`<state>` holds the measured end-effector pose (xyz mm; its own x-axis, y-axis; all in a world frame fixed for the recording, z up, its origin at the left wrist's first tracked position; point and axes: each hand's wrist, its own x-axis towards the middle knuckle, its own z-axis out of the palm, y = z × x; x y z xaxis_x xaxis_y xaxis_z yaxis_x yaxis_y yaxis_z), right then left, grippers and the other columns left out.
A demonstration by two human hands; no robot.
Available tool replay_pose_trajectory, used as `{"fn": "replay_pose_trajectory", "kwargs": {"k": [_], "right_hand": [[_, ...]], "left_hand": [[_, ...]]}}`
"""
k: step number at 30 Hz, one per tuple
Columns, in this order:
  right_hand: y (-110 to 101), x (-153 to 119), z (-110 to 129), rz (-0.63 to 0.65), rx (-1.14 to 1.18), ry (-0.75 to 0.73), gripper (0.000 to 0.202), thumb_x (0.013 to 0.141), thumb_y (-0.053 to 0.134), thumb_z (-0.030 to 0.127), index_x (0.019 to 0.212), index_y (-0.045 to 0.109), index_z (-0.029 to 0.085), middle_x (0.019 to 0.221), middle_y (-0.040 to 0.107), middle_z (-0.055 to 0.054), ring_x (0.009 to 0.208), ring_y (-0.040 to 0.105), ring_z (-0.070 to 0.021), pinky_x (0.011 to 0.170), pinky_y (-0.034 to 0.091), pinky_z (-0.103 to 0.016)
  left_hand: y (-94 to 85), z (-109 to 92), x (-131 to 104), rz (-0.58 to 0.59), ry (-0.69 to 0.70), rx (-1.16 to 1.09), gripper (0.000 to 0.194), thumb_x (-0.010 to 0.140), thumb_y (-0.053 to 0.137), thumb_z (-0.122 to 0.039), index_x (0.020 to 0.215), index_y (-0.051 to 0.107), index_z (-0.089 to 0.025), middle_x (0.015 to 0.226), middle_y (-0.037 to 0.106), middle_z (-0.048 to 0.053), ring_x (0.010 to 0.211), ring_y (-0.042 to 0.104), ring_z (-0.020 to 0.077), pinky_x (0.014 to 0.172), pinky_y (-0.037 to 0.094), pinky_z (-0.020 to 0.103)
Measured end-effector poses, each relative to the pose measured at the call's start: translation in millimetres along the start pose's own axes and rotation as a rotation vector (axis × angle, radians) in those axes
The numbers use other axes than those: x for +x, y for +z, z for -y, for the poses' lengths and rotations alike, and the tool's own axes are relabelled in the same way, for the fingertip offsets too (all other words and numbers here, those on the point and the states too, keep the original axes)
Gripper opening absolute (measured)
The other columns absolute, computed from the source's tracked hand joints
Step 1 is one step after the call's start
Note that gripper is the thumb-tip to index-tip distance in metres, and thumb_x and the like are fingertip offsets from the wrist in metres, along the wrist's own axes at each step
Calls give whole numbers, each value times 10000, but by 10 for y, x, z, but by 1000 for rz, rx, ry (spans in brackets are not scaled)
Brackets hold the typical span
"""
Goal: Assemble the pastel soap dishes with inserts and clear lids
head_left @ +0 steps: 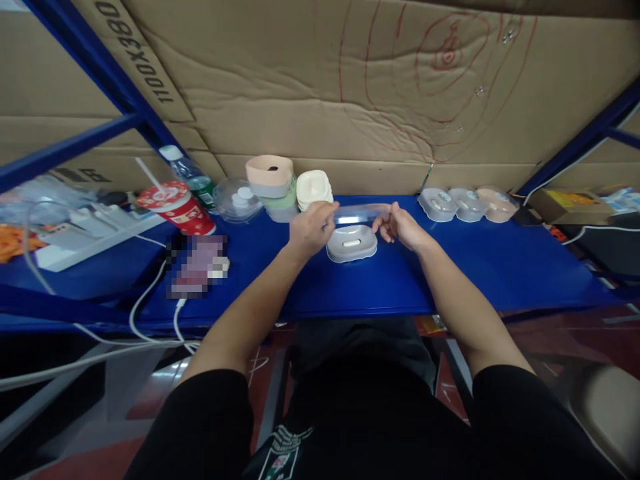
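Between my two hands is a clear plastic lid [361, 215], held up by its ends. My left hand [313, 230] is closed on its left end, and my right hand [397, 225] grips the right end with thumb and fingers. Just below the lid, a pale grey soap dish [340, 255] with a white oblong piece [351, 243] in its middle sits on the blue table [320, 290]. A stack of cream trays [314, 187] stands behind my left hand. Beside it rises a stack of peach, grey and green boxes [270, 177].
At the back right stand three lidded dishes, one peach [497, 205]. Round clear lids [237, 201], a red cup [180, 208] with a straw and a bottle [193, 175] stand left. A power strip [100, 237] and cables lie farther left. Cardboard [300, 80] walls the back.
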<state>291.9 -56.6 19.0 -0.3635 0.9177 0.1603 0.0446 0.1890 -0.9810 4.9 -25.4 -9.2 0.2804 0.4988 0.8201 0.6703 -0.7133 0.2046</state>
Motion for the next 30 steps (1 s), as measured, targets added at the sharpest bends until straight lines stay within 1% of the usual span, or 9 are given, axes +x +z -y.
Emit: {"fn": "replay_pose_trajectory", "kwargs": {"k": [4,7,10,12,14,17,19,24,30], "right_hand": [[-1,22,-8,-91,4,-32,765,956,572,838,1291,731,169,798,731,-33,456,432,-100,387,264,-257],[-29,26,-29,-108,-23,-17,640,935,688,653,1364,715,178,920,765,-49,496,451,-101,399,291,-252],[-19,37,-86,-102,-134,27,575,935,664,458,1443,690,190,1009,781,-62,558,512,-120,468,407,-266],[7,54,-142,-106,-269,22,547,954,603,396,1452,695,189,1046,795,-78,681,625,-165,597,532,-308],[31,72,-196,-110,-423,-14,526,980,551,373,1447,706,188,1146,807,-99,902,725,-230,803,614,-394],[44,83,-239,-91,-631,-65,519,1016,510,364,1463,701,184,1347,777,-121,1194,732,-300,1070,574,-510],[37,79,-241,-66,-738,-74,507,1030,505,343,1472,694,183,1419,753,-121,1284,714,-310,1141,541,-519],[12,66,-235,34,-908,-40,445,1059,514,312,1445,710,209,1455,743,-88,1339,704,-312,1168,529,-494],[-16,71,-290,34,-882,-48,494,1098,514,472,1471,697,205,1451,732,-143,1345,680,-381,1180,494,-575]], "left_hand": [[-26,-122,6,188,52,28,309,1072,495,-325,1192,762,-226,1182,798,107,1126,764,228,905,618,334],[-104,-122,38,283,16,16,323,1058,596,-431,1256,758,-234,1318,761,118,1186,747,259,933,621,364],[-166,-99,70,430,3,-83,593,926,788,-552,1420,686,-240,1481,680,124,1319,690,294,1028,611,394],[-196,-83,83,540,-5,-149,790,838,859,-603,1506,627,-250,1554,632,121,1403,637,313,1126,571,427],[-220,-71,93,626,-24,-180,895,779,886,-641,1540,600,-266,1586,611,117,1446,602,330,1193,525,460],[-251,-70,110,715,-38,-189,940,748,883,-672,1551,602,-272,1580,623,115,1462,588,348,1228,490,485],[-272,-85,125,756,-39,-173,940,755,863,-680,1558,603,-266,1586,620,116,1470,582,356,1242,473,494],[-295,-128,136,816,-18,-134,888,765,837,-676,1533,637,-279,1578,635,99,1451,607,355,1243,475,489],[-231,-34,75,765,-69,-181,834,751,880,-596,1515,654,-347,1535,674,77,1417,642,364,1196,527,555]]}}
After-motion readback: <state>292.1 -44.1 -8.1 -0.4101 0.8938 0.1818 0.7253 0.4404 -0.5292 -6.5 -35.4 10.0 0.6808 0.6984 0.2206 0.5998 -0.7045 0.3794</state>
